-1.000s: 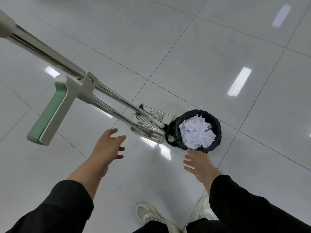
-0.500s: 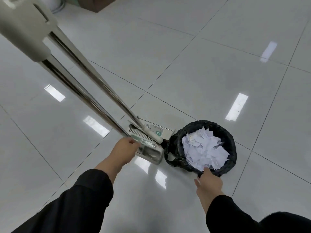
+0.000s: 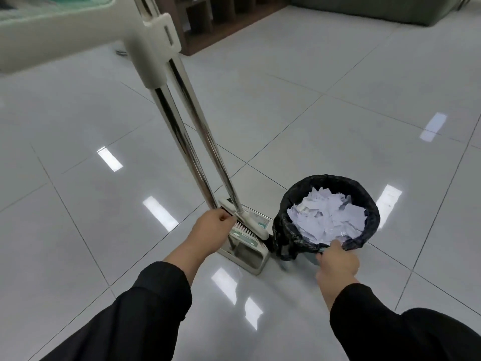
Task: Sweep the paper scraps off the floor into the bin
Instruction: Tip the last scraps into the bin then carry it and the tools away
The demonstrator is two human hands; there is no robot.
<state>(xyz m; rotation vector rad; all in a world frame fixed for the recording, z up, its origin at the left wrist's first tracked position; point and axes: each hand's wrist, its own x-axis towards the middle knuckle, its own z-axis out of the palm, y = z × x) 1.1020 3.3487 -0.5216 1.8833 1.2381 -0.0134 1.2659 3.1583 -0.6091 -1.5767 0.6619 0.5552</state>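
A small round bin lined with a black bag stands on the tiled floor, filled with white paper scraps. My right hand grips the bin's near rim and the bag edge. Left of the bin stands a cream dustpan with a broom clipped upright in it; their two steel handles rise toward the camera. My left hand holds the lower end of the handles just above the dustpan's comb teeth.
Glossy white floor tiles surround the bin. A brown wooden shelf unit stands at the back, and a dark green sofa at the far right. The cream and green handle grip fills the top left corner.
Both hands reached down from open in mid-air: the left came onto the base of the broom handles, the right onto the bin's near rim. The camera dropped lower and closer.
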